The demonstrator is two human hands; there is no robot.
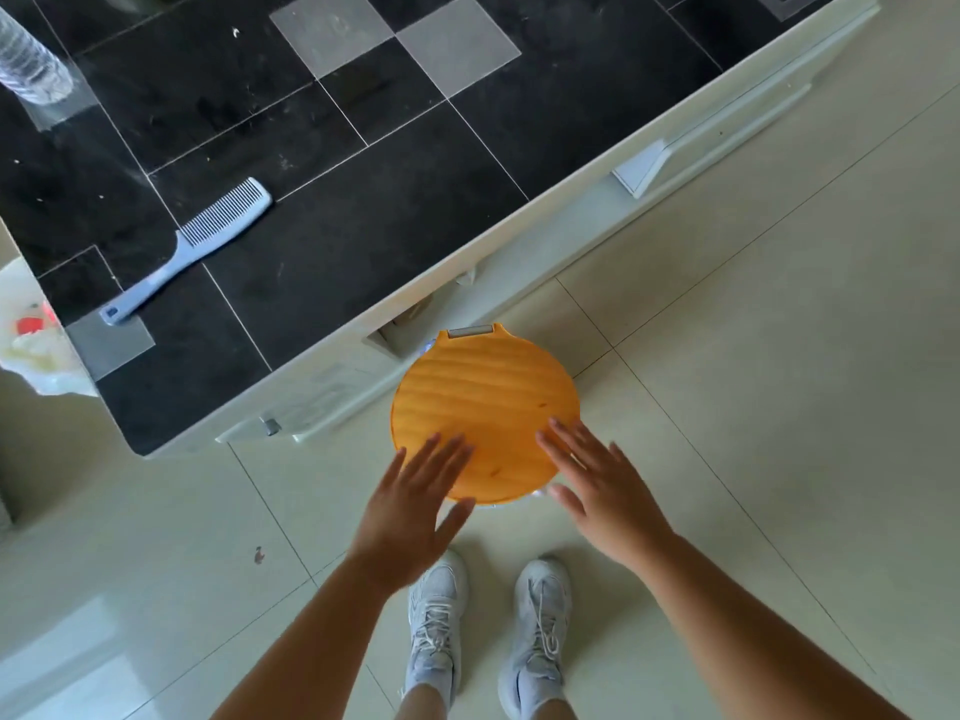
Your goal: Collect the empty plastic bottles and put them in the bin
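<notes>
A bin with a round orange lid [483, 402] stands on the floor against the cabinet, lid closed. My left hand [415, 506] hovers flat over the lid's near left edge, fingers spread and empty. My right hand [602, 491] is spread over the lid's near right edge, also holding nothing. A clear plastic bottle [28, 65] stands at the far left corner of the black tiled countertop [363, 210], well away from both hands and partly cut off by the frame.
A pale blue comb [192, 246] lies on the countertop's left side. A white plastic bag [31, 335] with something red hangs at the left edge. White cabinet fronts [675, 158] run diagonally beside the bin. My white shoes [488, 631] stand on beige floor tiles.
</notes>
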